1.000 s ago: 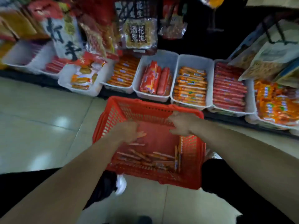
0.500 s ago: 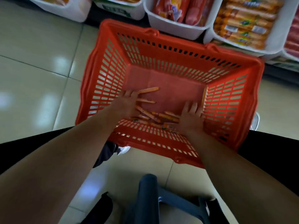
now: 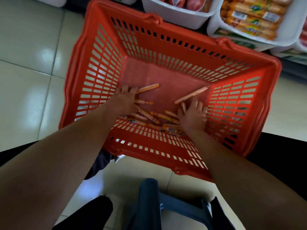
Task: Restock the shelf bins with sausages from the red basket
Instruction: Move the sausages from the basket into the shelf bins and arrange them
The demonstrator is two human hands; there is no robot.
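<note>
2 hands are down in the red basket [image 3: 106, 52], both palm-down on its floor. Our left hand [image 3: 124, 100] lies flat with fingers spread, fingertips touching 1 sausage [image 3: 148, 88] that points toward the far wall; nothing is closed in it yet. Our right hand [image 3: 193, 117] sits near the right wall, fingers splayed and a bit blurred, resting over the near end of the pile of sausages [image 3: 154, 119]; we see no grip there either (underside hidden, so we can't rule out a stick under the palm).

Reading of the pose: open hands from both sides look like a raking move, sweeping scattered sticks into 1 bunch so they lift together rather than singly.

Stock left: most sticks are jammed against the near wall between the hands, crossing each other. 1 long sausage [image 3: 191, 95] lies diagonal just ahead of the right fingers, apart from the pile.

Basket is on the tiled floor [image 3: 25, 72], pushed up to the shelf, so each transfer is short. Just beyond its far rim are 2 white bins: 1 bin [image 3: 174, 15] with thick red packs, and an orange-sausage bin [image 3: 292, 19] that looks the likely match.

Blue stool [image 3: 149, 196] is under us, which keeps us low.

Basket is nearly empty, so we judge restocking is near its end.
</note>
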